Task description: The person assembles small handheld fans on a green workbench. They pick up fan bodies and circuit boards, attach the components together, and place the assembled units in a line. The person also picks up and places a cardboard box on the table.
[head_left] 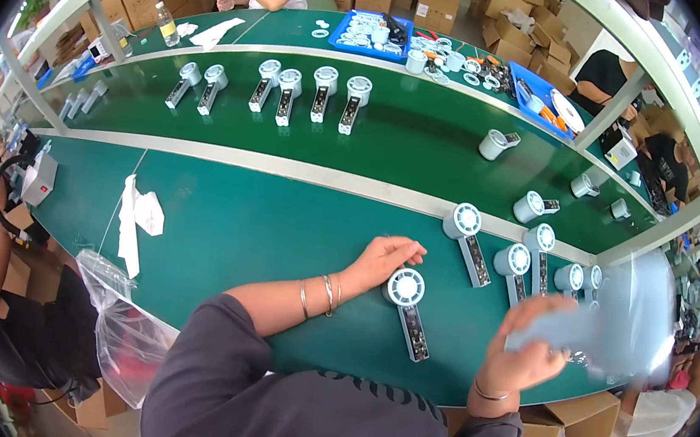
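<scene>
My right hand (526, 350) is closed round the handle of a pale-blue handheld fan (631, 321), its round head tipped to the right and smeared by motion. My left hand (387, 259) rests on the green bench, fingers stretched loosely to the right and nothing seen in them. Just below those fingers lies another fan (406, 287), grille up, its handle's inner parts (414, 334) bared. To the right, several similar fans lie on the bench, among them one fan (463, 221) with its handle pointing toward me and another fan (513, 259) partly behind my right hand.
Beyond a pale rail (303, 175) runs a green belt (425, 154) carrying more fans (325, 79). Blue trays (343, 43) of parts stand on the far bench. A white cloth (129, 225) and clear plastic bag (131, 315) lie left. A co-worker (33, 313) sits at left; cartons (580, 422) stand lower right.
</scene>
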A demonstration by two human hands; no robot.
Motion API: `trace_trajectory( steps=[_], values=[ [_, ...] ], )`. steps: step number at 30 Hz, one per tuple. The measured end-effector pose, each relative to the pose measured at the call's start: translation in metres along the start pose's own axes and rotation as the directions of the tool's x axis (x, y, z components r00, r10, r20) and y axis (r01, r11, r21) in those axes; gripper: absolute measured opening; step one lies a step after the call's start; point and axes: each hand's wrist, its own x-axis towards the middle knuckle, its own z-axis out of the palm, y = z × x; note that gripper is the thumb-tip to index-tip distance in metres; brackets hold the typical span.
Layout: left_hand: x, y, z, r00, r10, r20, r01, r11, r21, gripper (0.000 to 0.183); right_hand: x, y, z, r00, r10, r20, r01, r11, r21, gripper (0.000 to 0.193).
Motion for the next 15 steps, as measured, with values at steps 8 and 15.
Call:
trace_trajectory(
  steps=[8, 15],
  values=[
    [-0.002, 0.005, 0.002, 1.000, -0.009, -0.016, 0.010, 1.000, 0.022, 0.033, 0.014, 0.025, 0.016, 0.980, -0.164, 0.111, 0.159, 0.986, 0.056, 0.021],
    [0.015, 0.032, -0.004, 0.954, 0.227, -0.197, -0.221, 0.974, 0.048, 0.032, 0.048, 0.092, 0.040, 0.884, 0.383, 0.267, -0.406, 0.913, 0.033, 0.035]
  ],
)
